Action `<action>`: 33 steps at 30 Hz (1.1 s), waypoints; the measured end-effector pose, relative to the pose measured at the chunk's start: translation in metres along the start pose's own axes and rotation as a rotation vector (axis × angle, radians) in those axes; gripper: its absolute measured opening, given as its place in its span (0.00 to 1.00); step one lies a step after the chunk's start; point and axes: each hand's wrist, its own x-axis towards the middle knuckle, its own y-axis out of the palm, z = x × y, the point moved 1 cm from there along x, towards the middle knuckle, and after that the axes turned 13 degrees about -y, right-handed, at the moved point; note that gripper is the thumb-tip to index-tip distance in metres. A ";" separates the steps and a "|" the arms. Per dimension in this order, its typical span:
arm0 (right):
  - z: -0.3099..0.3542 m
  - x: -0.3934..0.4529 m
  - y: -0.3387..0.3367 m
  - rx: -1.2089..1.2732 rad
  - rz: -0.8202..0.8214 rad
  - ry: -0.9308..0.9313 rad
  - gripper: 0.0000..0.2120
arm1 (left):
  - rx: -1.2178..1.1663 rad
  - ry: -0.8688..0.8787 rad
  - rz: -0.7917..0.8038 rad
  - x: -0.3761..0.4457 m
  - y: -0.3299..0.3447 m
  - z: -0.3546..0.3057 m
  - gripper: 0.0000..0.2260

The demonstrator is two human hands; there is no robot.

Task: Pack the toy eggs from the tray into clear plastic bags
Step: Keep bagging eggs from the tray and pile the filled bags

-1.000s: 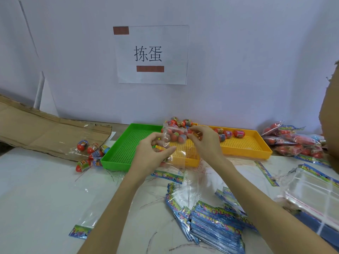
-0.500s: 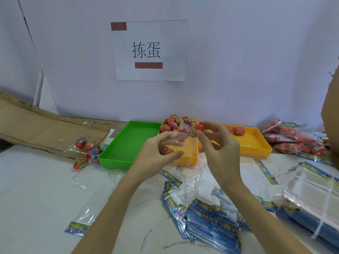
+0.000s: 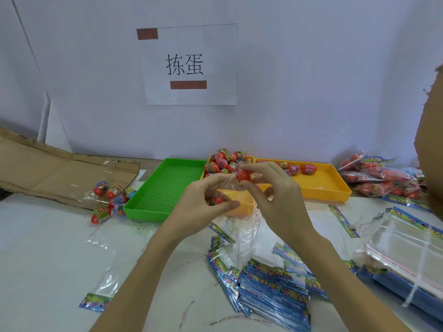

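Along the tabletop's left rear edge I see flattened cardboard (image 3: pixel 60 173), and just in front of it a clear bag of loose toy eggs (image 3: pixel 109 195) lying against the left side of the green tray (image 3: pixel 165 188). Near the front left, an unfilled clear bag with a printed header (image 3: pixel 96 300) lies flat.

My left hand (image 3: pixel 203 207) is raised over the middle of the tabletop, in front of the green tray's right side. Its thumb and fingers are curled and pinch the clear plastic bag (image 3: pixel 230 188); at least one red egg shows through the film between thumb and palm. How many eggs are inside I cannot tell.

My right hand (image 3: pixel 275 200) is just beside it, fingers bent inward, its fingertips gripping a red toy egg (image 3: pixel 243 176) at the bag's upper edge. Whether the egg is inside the film or just at its mouth is unclear.

Behind both hands, a heap of toy eggs (image 3: pixel 226 160) sits at the rear end of the middle yellow tray (image 3: pixel 242 206), touching the green one. To its right, a second yellow tray (image 3: pixel 321 185) holds a few eggs near its back rim.

In front of the hands is a stack of printed bag headers (image 3: pixel 271 291). At the right rear corner lie filled bags (image 3: pixel 383 178) in a pile; near the right front edge, a bundle of clear bags (image 3: pixel 407 250).
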 end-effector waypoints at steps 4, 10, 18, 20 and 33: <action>-0.001 -0.001 -0.001 0.055 0.048 0.075 0.11 | 0.007 0.007 -0.005 -0.002 -0.002 -0.002 0.23; -0.006 0.000 -0.004 0.116 0.151 0.178 0.07 | -0.029 0.003 0.008 -0.002 -0.002 -0.005 0.21; 0.000 0.002 -0.004 0.285 0.246 0.317 0.16 | -0.091 -0.033 0.047 -0.001 0.000 -0.002 0.22; 0.001 0.002 -0.004 0.321 0.285 0.323 0.18 | -0.083 -0.022 0.032 -0.001 0.000 -0.003 0.18; -0.003 -0.001 -0.002 0.258 0.343 0.265 0.05 | -0.106 -0.129 0.051 -0.002 -0.005 -0.002 0.19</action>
